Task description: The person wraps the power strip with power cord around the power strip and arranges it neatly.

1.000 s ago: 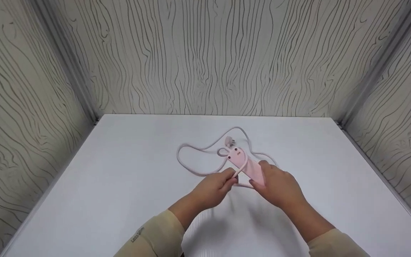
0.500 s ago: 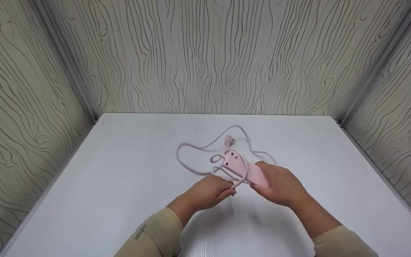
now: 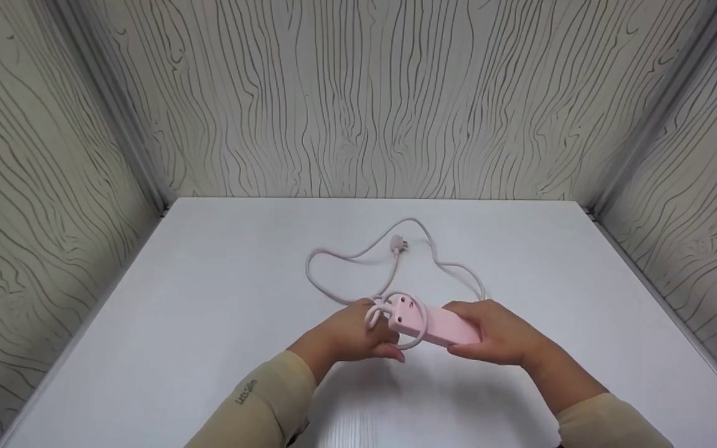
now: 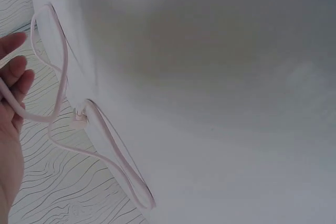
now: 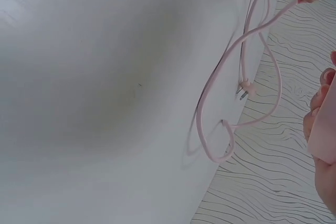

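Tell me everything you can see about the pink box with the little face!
The pink box is long and smooth, like plastic. Two dark dots, like eyes, and a tiny mark sit at one end. The right hand grips the other end, seemingly holding it above the table. A cord loops across it near the dots. Its dotted end faces the left hand.

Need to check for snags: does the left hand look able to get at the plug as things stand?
Probably yes: the plug lies beyond the left hand on the table, uncovered, with only loops of cord between. That hand holds cord, though, which might drag along.
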